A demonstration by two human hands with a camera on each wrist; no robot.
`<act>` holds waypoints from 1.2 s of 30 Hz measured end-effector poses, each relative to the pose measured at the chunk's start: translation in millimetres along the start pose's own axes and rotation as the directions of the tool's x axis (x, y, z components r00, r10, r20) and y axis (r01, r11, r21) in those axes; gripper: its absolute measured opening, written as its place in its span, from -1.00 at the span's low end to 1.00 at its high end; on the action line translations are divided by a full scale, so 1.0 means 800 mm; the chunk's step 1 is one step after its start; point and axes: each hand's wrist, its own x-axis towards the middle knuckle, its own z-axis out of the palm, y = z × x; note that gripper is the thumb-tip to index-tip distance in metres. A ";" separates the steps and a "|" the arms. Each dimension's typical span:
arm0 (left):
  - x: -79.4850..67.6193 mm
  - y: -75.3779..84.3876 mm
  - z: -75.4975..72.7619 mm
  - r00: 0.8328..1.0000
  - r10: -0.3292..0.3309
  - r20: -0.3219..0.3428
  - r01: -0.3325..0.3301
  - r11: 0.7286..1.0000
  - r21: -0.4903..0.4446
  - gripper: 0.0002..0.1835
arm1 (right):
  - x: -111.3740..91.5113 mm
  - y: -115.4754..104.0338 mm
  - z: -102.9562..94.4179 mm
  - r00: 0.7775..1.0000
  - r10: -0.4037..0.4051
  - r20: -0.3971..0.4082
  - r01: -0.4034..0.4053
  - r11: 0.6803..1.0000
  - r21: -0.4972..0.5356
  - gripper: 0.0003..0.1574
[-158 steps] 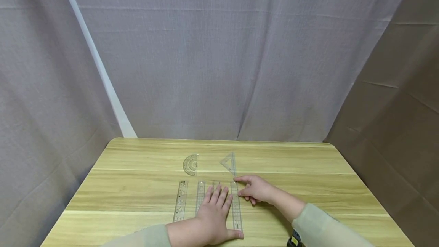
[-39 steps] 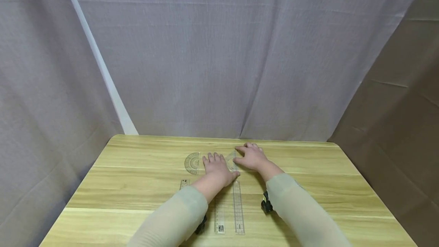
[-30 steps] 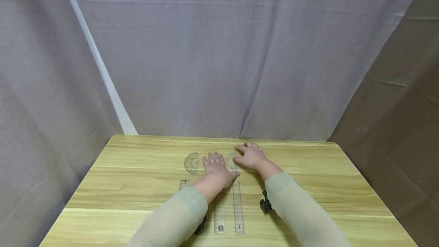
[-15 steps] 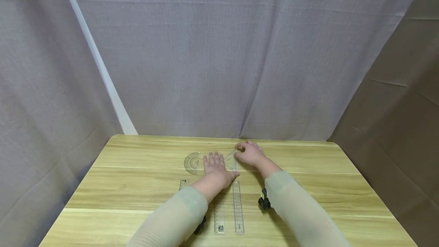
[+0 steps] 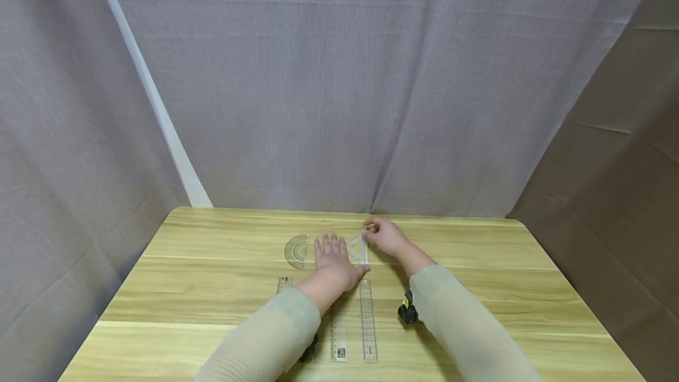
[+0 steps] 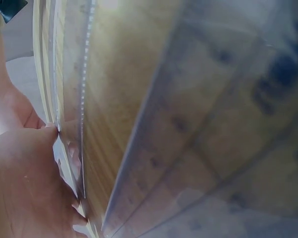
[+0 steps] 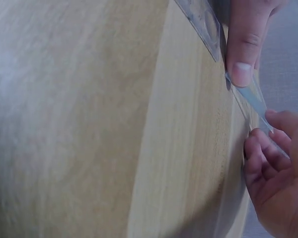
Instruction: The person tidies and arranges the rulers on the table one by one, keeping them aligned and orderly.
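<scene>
A clear set square (image 5: 365,255) sits at the far middle of the table between the two hands. My left hand (image 5: 334,265) lies flat with fingers spread, covering its left part; its thumb (image 7: 243,59) presses the near corner. At the far corner, my right hand (image 5: 386,236) pinches the set square between thumb and finger. The right wrist view shows the set square (image 7: 254,103) slanting up from the left thumb to the right fingers. Left of the left hand lies a clear protractor (image 5: 295,252).
Clear rulers lie nearer the front: one (image 5: 369,323) on the right, another (image 5: 339,341) beside it, and a stencil ruler (image 5: 285,283) mostly under the left sleeve (image 5: 270,335). A ruler (image 6: 213,148) fills the left wrist view. Grey curtains (image 5: 297,105) stand behind the table.
Both hands have moved from the rulers to the set square. Over the last second the right fingers closed on its far corner and raised that side slightly; the left hand stays put.
</scene>
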 end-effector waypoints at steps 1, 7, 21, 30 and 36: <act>0.000 0.000 0.000 1.000 0.001 0.000 -0.001 1.000 0.000 0.16 | 0.001 0.001 0.001 1.000 0.009 0.003 -0.009 0.999 0.036 -0.50; -0.003 0.001 0.000 1.000 0.000 -0.019 0.000 1.000 -0.007 0.14 | 0.001 0.003 0.004 0.997 0.070 0.035 -0.077 0.961 0.266 -0.47; -0.007 0.001 -0.003 0.998 0.016 -0.053 -0.016 1.000 -0.006 0.11 | -0.004 0.006 0.008 0.987 0.153 0.050 -0.157 0.843 0.515 -0.46; -0.005 0.000 -0.002 0.997 0.029 -0.077 -0.031 0.999 -0.017 0.07 | -0.005 0.007 0.008 0.981 0.192 0.026 -0.170 0.791 0.587 -0.44; -0.006 -0.001 -0.002 0.994 0.051 -0.101 -0.053 0.998 -0.019 0.06 | -0.009 0.010 0.005 0.979 0.204 0.014 -0.168 0.765 0.621 -0.44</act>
